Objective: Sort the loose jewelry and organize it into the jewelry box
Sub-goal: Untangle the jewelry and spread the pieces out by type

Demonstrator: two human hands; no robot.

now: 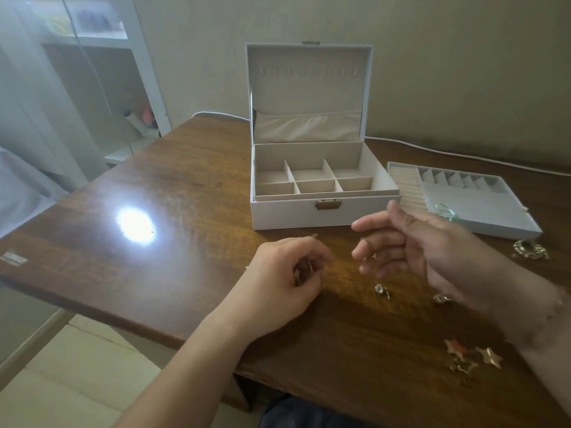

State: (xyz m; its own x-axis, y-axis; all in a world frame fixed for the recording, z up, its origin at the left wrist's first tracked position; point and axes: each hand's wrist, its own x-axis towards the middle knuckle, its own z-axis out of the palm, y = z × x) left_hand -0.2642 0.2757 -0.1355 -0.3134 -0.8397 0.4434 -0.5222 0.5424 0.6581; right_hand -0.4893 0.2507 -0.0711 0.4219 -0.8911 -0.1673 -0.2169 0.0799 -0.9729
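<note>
Both hands hover low over the wooden counter (pixel 191 186) in front of the jewelry box (pixel 318 208). Nearest, the left hand (pixel 284 282) is curled, fingers folded in around something small and gold-coloured that shows between them; what the piece is cannot be made out. Beside it, a little farther, the right hand (pixel 411 245) is raised with fingers loosely spread and bent, and small gold rings (pixel 369 248) show at the fingertips, though whether they are worn or pinched is unclear. Loose pieces lie on the counter on the right side: star-shaped earrings (pixel 472 358) close to the near edge, by the right forearm; a small sparkling earring (pixel 381 290) just below the right hand's fingers; another small shiny piece (pixel 441 298) partly under the right wrist; and a chunky gold piece (pixel 530 249) farther out, near the tray (pixel 482 208). That pale, removable tray lies flat just right of the box, with ring rolls on its left and small dividers along the back. The white box stands open, lid (pixel 309 88) upright, its six beige compartments showing nothing in them, a brass clasp (pixel 327 204) on its front. White cable (pixel 463 154) runs along the wall behind.
</note>
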